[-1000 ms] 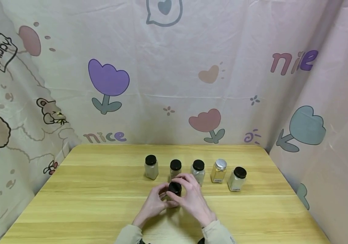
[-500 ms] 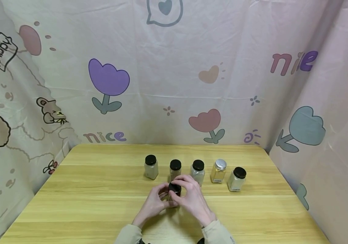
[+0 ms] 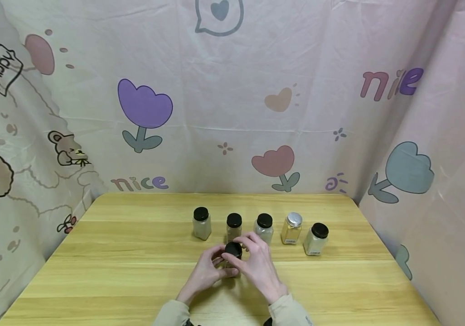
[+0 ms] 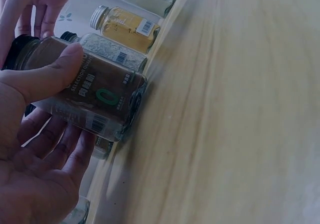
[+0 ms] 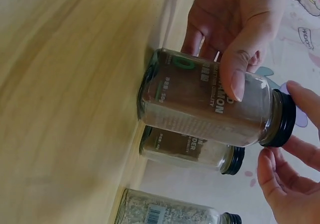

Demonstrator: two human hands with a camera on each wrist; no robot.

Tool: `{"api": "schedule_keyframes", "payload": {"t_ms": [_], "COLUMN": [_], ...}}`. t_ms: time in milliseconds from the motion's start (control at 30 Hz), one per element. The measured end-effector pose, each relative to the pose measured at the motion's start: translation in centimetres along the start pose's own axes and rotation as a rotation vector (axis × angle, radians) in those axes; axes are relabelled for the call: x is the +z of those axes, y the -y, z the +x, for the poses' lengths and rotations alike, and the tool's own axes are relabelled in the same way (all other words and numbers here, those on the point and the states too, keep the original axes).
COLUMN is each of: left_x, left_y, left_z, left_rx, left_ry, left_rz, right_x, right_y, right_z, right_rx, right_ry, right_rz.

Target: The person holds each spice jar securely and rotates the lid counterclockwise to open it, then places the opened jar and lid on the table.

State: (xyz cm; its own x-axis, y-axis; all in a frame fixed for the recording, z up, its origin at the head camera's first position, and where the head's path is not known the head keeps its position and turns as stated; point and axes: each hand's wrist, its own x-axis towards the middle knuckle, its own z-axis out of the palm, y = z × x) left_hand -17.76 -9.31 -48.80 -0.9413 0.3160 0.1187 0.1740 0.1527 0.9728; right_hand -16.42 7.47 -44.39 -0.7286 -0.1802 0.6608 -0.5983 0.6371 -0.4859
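Note:
A glass jar of brown powder [image 4: 95,91] with a black lid [image 3: 233,249] stands upright on the table between both hands. The left hand [image 3: 205,271] grips the jar's body, its thumb across the printed front in the left wrist view. Around the lid are the fingertips of the right hand [image 3: 259,267]; in the right wrist view, thumb and fingers sit at the rim of the black lid [image 5: 285,118]. The jar's lower part is largely covered by fingers in the head view.
Behind the hands stand several jars: a black-lidded one [image 3: 202,226] at left, a brown one [image 3: 234,232], a pale one [image 3: 263,233], a yellow one with silver lid [image 3: 291,232] and another pale one [image 3: 314,243] at right. A patterned curtain [image 3: 216,90] hangs behind the table.
The right hand's fingers have shifted slightly around the lid, with the upper fingertips a little farther from it now. The left hand and the jar have stayed in place.

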Motion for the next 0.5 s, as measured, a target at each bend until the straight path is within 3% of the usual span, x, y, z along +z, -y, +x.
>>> {"api": "schedule_keyframes", "payload": {"t_ms": [300, 500], "left_x": [-0.03, 0.02], "left_y": [0.45, 0.38], "left_z": [0.07, 0.03], "left_rx": [0.064, 0.039], "left_ry": [-0.003, -0.007], "left_rz": [0.008, 0.006], "right_x": [-0.24, -0.2], "right_y": [0.01, 0.15], "right_z": [0.04, -0.05], "right_rx": [-0.084, -0.042], "right_ry": [0.069, 0.066], "right_rz": [0.015, -0.042]}}
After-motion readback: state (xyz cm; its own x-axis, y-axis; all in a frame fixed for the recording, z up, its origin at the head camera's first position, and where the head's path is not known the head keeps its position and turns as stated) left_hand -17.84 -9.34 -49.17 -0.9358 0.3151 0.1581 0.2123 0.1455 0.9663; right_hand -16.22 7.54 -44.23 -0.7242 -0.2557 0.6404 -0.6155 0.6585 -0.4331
